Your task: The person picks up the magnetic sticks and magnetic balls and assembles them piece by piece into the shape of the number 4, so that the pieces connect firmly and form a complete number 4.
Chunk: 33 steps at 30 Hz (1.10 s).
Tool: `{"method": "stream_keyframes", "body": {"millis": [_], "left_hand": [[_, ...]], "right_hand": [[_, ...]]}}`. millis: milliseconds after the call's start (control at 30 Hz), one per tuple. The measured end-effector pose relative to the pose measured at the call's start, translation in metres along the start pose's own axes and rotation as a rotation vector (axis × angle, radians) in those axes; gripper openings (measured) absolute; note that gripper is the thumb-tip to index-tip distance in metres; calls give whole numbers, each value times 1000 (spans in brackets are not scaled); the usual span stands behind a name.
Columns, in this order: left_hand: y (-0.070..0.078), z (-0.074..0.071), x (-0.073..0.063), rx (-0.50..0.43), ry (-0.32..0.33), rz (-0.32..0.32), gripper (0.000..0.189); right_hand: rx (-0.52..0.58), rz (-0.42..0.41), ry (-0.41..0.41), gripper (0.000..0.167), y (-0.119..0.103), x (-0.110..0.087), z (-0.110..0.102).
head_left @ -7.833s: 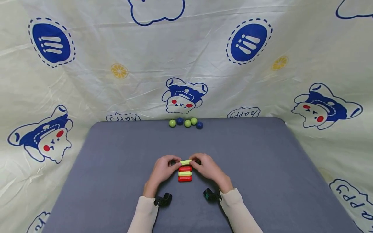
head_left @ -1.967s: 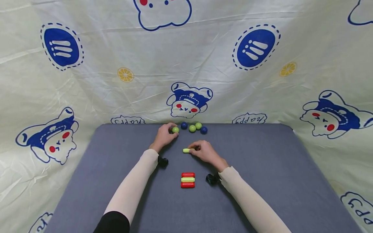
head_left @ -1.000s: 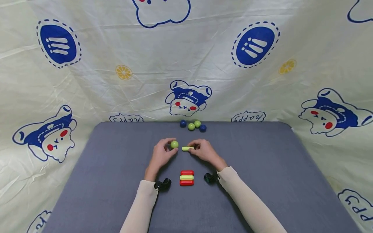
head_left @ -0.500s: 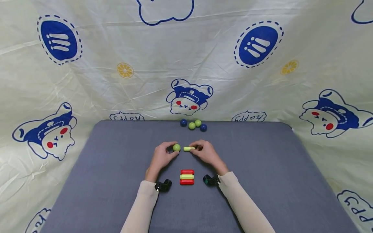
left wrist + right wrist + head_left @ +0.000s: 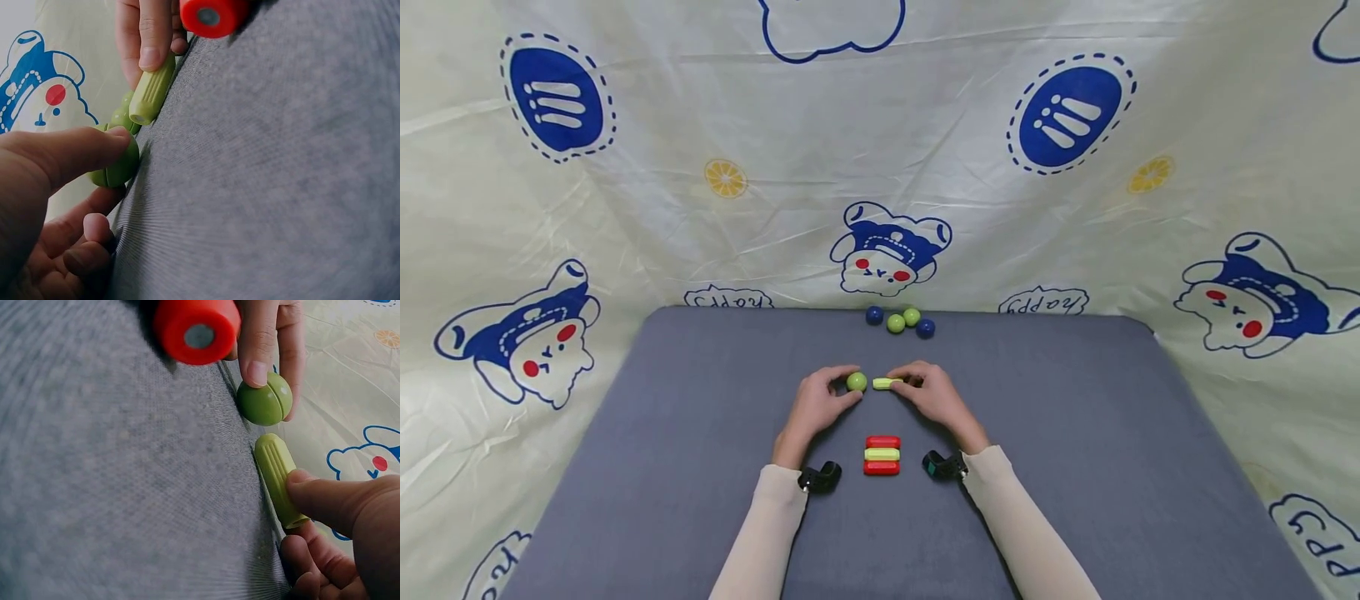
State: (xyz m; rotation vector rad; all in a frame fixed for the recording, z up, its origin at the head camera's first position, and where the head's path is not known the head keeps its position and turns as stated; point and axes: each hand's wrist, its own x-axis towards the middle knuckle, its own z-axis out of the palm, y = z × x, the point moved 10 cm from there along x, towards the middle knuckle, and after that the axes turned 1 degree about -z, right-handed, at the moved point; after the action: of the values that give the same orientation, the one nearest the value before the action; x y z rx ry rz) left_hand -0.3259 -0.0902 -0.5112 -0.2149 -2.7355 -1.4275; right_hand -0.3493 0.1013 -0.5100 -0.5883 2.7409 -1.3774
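Note:
My left hand pinches a green ball between thumb and fingers; a seam line runs around the ball in the right wrist view. My right hand pinches the far end of a yellow-green ribbed magnetic rod. The rod lies low over the table, its free end pointing at the ball, and a narrow gap separates the two. Nearer to me, side by side, lie a red rod, a yellow rod and another red rod. A metal tip shows on a red rod.
Two green balls and two blue balls sit at the back edge of the grey cloth-covered table. A printed white curtain hangs behind the table.
Since the earliest frame, my right hand has carried the yellow-green rod away from the row. My left hand took a green ball from the back edge and brought it beside the rod's free end.

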Motion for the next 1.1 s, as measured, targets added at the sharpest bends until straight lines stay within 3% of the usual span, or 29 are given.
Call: {"method": "stream_keyframes", "body": {"millis": [1100], "left_hand": [[1, 5, -2, 48, -26, 7, 38]], "right_hand": [[33, 2, -20, 18, 0, -2, 3]]}}
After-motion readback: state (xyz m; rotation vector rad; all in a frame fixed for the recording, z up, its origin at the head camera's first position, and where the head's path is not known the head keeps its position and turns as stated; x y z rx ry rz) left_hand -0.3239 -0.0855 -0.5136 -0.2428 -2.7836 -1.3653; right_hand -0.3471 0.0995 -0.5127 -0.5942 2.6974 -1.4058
